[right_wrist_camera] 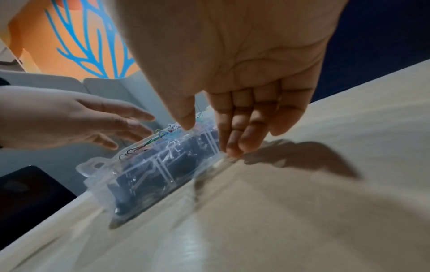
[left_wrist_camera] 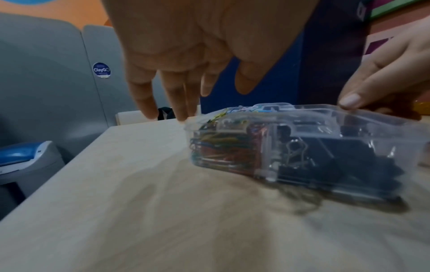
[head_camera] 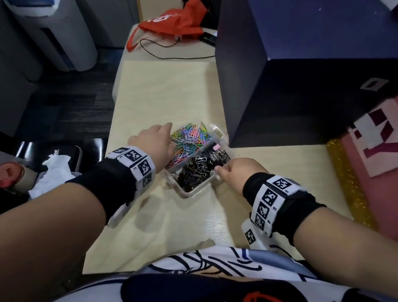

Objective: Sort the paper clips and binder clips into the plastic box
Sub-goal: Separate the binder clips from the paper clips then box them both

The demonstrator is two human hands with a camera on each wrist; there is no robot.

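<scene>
Our left hand (head_camera: 153,141) hovers with straight fingers, holding nothing, beside the clear plastic box (head_camera: 192,191) on the pale wooden table (head_camera: 161,93). Our right hand (head_camera: 236,172) touches its rim with straight fingers. Coloured paper clips (head_camera: 189,139) fill one compartment, black binder clips (head_camera: 197,169) the other.

Left hand (head_camera: 153,141) hovering, fingers (left_wrist_camera: 149,95) extended — right hand (head_camera: 237,172) lower, fingers (right_wrist_camera: 235,132) straight, together.
</scene>
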